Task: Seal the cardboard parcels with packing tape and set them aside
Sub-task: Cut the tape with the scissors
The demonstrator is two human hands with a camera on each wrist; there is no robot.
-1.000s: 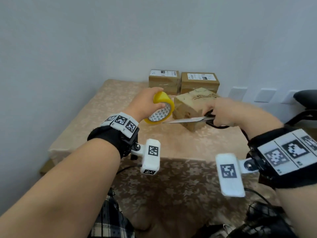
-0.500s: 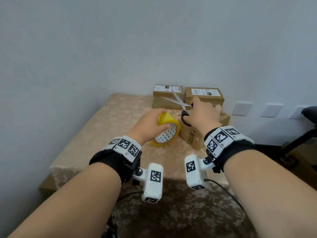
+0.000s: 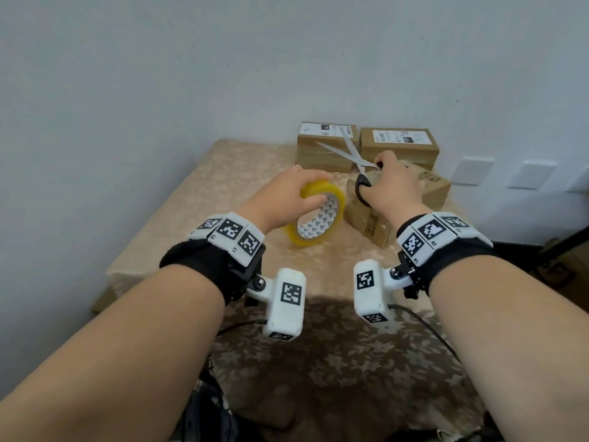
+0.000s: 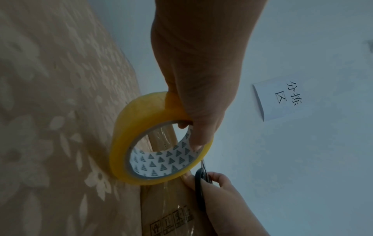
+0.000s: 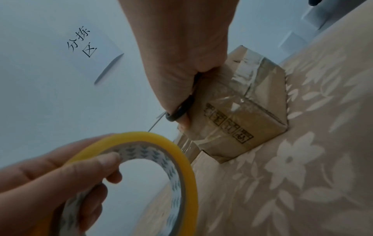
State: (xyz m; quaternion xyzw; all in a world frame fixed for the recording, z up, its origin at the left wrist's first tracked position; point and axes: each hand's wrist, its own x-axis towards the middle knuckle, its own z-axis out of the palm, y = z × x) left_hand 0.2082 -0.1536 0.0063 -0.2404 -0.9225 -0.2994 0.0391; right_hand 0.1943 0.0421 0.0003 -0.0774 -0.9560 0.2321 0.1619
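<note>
My left hand (image 3: 287, 199) grips a yellow roll of packing tape (image 3: 315, 218), held on edge just above the table with fingers through its core (image 4: 161, 159). My right hand (image 3: 389, 186) holds black-handled scissors (image 3: 350, 154) with the blades spread wide and pointing away. That hand sits over a small cardboard parcel (image 3: 430, 189), which stands just right of the roll. Clear tape wraps the parcel's near end (image 5: 242, 111). The scissor handle (image 5: 179, 111) shows in the right wrist view, close against the parcel.
Two labelled cardboard boxes (image 3: 325, 145) (image 3: 398, 146) stand side by side against the back wall. A beige flowered cloth covers the table (image 3: 223, 186). A paper sign (image 4: 282, 99) hangs on the wall. Wall sockets (image 3: 471, 170) are at right.
My right hand swung the scissors from lying low and pointing left to upright over the parcel, and their blades opened. The left hand lowered the roll slightly towards the table.
</note>
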